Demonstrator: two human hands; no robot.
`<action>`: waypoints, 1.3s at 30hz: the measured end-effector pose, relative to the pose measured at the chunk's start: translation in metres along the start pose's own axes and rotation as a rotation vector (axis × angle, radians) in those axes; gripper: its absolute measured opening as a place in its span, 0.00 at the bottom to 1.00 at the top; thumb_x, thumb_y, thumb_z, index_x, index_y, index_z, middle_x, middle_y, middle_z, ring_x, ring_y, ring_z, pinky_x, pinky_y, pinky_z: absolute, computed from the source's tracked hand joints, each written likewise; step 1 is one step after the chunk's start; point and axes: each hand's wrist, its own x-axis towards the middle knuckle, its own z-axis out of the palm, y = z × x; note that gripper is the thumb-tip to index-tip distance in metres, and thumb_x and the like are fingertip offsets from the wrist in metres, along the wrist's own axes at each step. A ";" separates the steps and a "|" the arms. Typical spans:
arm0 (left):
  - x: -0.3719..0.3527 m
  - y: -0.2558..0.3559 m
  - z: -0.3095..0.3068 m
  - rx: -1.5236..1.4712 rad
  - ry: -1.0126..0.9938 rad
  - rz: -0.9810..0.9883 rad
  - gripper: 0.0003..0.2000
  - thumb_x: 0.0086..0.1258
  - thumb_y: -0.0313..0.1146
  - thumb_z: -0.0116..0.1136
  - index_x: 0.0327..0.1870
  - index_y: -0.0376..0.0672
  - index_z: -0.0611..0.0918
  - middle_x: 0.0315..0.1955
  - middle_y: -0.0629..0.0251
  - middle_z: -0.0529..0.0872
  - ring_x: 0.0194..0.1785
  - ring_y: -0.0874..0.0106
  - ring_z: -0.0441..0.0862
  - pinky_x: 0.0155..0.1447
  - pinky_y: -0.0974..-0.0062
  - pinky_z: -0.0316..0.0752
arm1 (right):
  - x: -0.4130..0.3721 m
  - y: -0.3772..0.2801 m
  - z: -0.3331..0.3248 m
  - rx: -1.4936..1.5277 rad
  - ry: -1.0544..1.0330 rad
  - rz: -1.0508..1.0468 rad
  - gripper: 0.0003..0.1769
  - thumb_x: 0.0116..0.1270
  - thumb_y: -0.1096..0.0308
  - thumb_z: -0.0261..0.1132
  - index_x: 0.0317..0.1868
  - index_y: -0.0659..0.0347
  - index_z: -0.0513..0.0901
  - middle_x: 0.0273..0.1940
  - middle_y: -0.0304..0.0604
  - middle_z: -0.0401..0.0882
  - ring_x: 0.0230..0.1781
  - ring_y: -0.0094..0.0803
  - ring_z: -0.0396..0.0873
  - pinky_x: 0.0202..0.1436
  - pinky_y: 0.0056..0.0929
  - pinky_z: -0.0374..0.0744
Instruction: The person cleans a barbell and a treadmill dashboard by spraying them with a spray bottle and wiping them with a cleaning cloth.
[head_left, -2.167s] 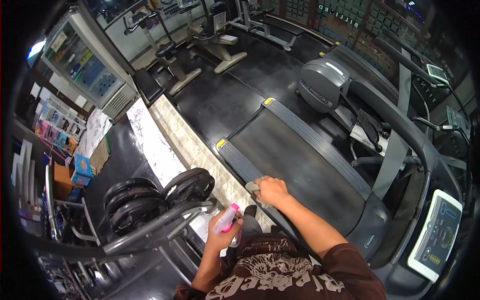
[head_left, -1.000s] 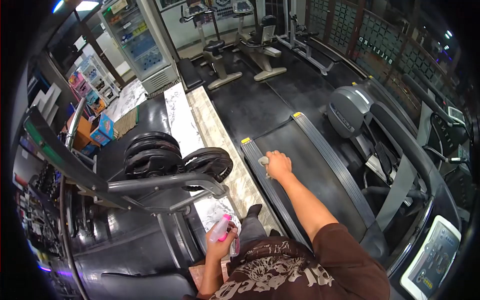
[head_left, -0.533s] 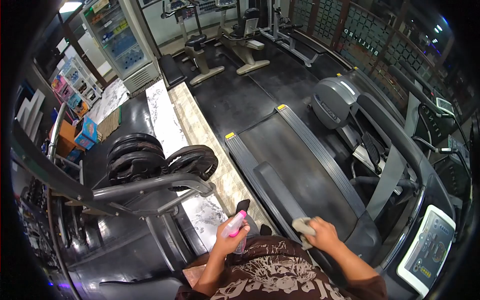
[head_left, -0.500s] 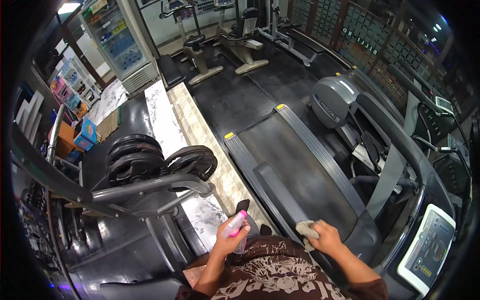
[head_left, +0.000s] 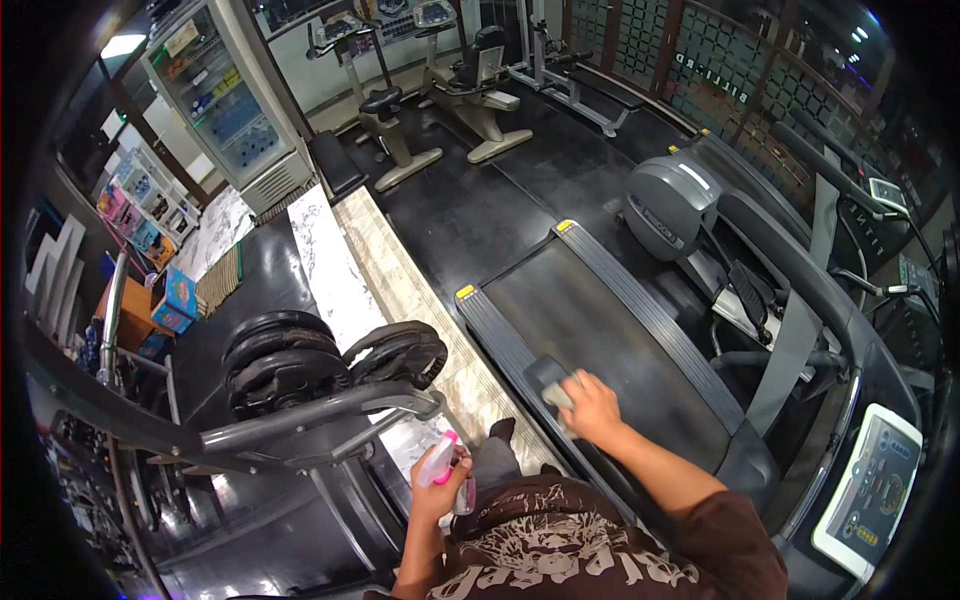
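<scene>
Held low in front of the body, the spray bottle has a pink nozzle and collar, and the fingers of my left hand are wrapped round it. My right hand is stretched forward, closed on a pale cloth. The cloth is at the front end of the dark handrail on the treadmill's near side. Below it lies the treadmill belt.
Weight plates hang on a metal frame at the left. A white-edged console is at the lower right. An elliptical machine, exercise bikes and a drinks fridge stand farther off.
My right hand has moved forward and left along the handrail with the cloth. My left hand and the bottle sit slightly farther left, and the view has shifted a little.
</scene>
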 end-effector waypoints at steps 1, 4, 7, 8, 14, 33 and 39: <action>0.002 -0.002 -0.007 0.016 0.026 0.003 0.09 0.66 0.25 0.69 0.44 0.34 0.83 0.31 0.66 0.86 0.34 0.78 0.84 0.39 0.77 0.79 | 0.022 -0.001 0.012 0.007 -0.009 0.007 0.24 0.49 0.66 0.75 0.48 0.54 0.79 0.47 0.46 0.77 0.48 0.47 0.80 0.48 0.46 0.82; 0.006 0.006 -0.017 -0.005 0.064 -0.014 0.09 0.65 0.23 0.68 0.43 0.34 0.82 0.29 0.65 0.85 0.32 0.76 0.84 0.38 0.77 0.78 | 0.081 -0.004 0.046 0.026 -0.082 0.087 0.22 0.53 0.66 0.73 0.49 0.53 0.80 0.48 0.47 0.78 0.50 0.47 0.80 0.50 0.47 0.82; 0.004 0.009 -0.018 0.025 0.045 -0.018 0.09 0.64 0.23 0.68 0.42 0.34 0.82 0.30 0.64 0.86 0.32 0.76 0.84 0.38 0.76 0.78 | 0.114 -0.009 0.067 -0.052 -0.237 0.192 0.19 0.57 0.65 0.72 0.50 0.53 0.80 0.49 0.48 0.79 0.51 0.48 0.81 0.51 0.48 0.82; 0.004 0.009 -0.015 0.040 0.028 -0.009 0.09 0.64 0.24 0.69 0.42 0.34 0.82 0.30 0.64 0.86 0.32 0.76 0.84 0.38 0.76 0.78 | 0.118 -0.010 0.071 -0.075 -0.272 0.217 0.19 0.57 0.64 0.72 0.49 0.53 0.80 0.49 0.48 0.79 0.51 0.48 0.82 0.51 0.48 0.82; -0.005 0.009 0.029 0.025 -0.109 0.027 0.09 0.65 0.23 0.69 0.44 0.34 0.82 0.32 0.65 0.86 0.34 0.77 0.84 0.39 0.77 0.79 | 0.052 -0.016 0.004 0.062 -0.268 0.243 0.19 0.60 0.61 0.71 0.52 0.52 0.80 0.50 0.50 0.80 0.49 0.53 0.84 0.50 0.53 0.82; -0.034 -0.015 0.066 -0.047 -0.145 -0.019 0.10 0.66 0.23 0.70 0.46 0.34 0.82 0.35 0.65 0.86 0.36 0.77 0.84 0.41 0.76 0.82 | -0.124 0.018 -0.067 -0.045 -0.063 -0.009 0.22 0.45 0.61 0.77 0.40 0.54 0.79 0.40 0.44 0.75 0.40 0.44 0.80 0.40 0.44 0.82; -0.063 -0.020 0.038 -0.051 0.019 -0.032 0.10 0.66 0.23 0.69 0.45 0.34 0.82 0.31 0.66 0.85 0.32 0.76 0.83 0.38 0.77 0.80 | -0.006 -0.004 -0.007 -0.056 -0.078 0.000 0.21 0.51 0.63 0.74 0.44 0.54 0.78 0.44 0.45 0.76 0.46 0.46 0.81 0.45 0.47 0.83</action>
